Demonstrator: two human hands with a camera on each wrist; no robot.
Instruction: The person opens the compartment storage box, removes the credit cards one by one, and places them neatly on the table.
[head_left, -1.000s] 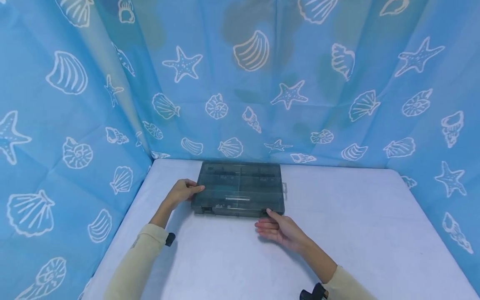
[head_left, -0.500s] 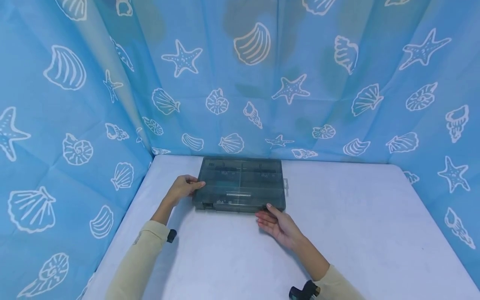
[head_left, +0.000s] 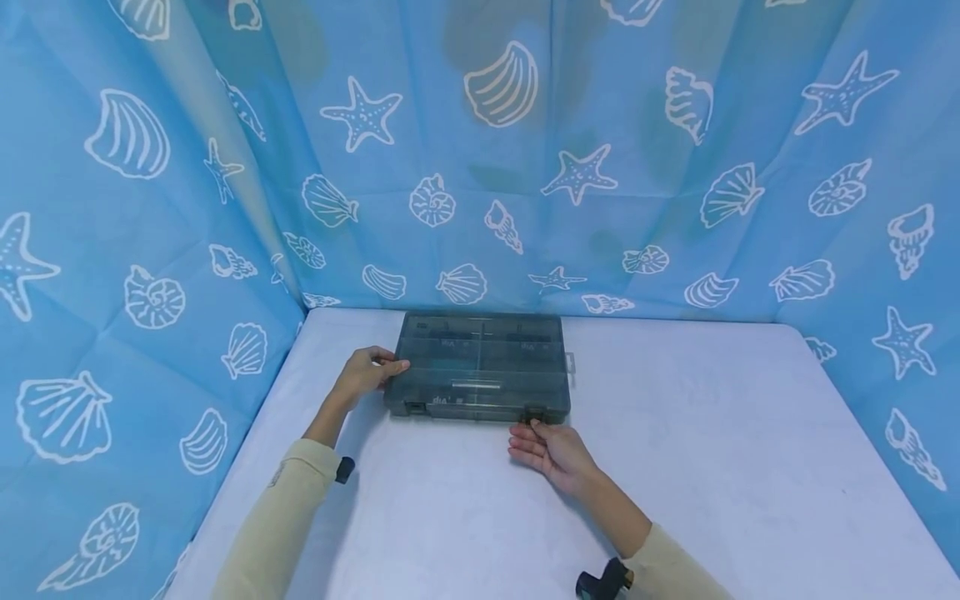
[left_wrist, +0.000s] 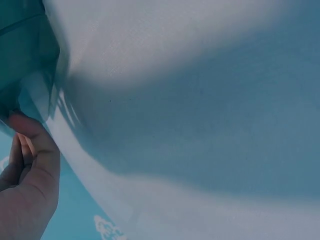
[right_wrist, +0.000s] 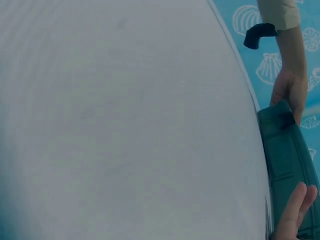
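Observation:
A dark translucent compartment box (head_left: 480,358) with its lid down lies on the white-covered table. My left hand (head_left: 365,373) grips its left end, thumb over the top edge and the other fingers partly hidden behind it. In the left wrist view that thumb (left_wrist: 30,127) overlaps the box's corner (left_wrist: 30,60). Two latches are on the front side, a left latch (head_left: 416,408) and a right latch (head_left: 535,412). My right hand (head_left: 562,458) is at the right latch, thumb tip right at its lower edge, other fingers extended loosely below the front side.
A small hanging tab (head_left: 571,363) sticks out from the box's right end. Behind the table (head_left: 712,417) and along its sides hangs a blue curtain (head_left: 480,167) with white shells and starfish. Dark wrist cameras sit near both sleeves (head_left: 285,508).
My right thumb has slid down from the box's front edge, uncovering the right latch. My left hand keeps its grip. The head view has tilted slightly, shifting the scene upward.

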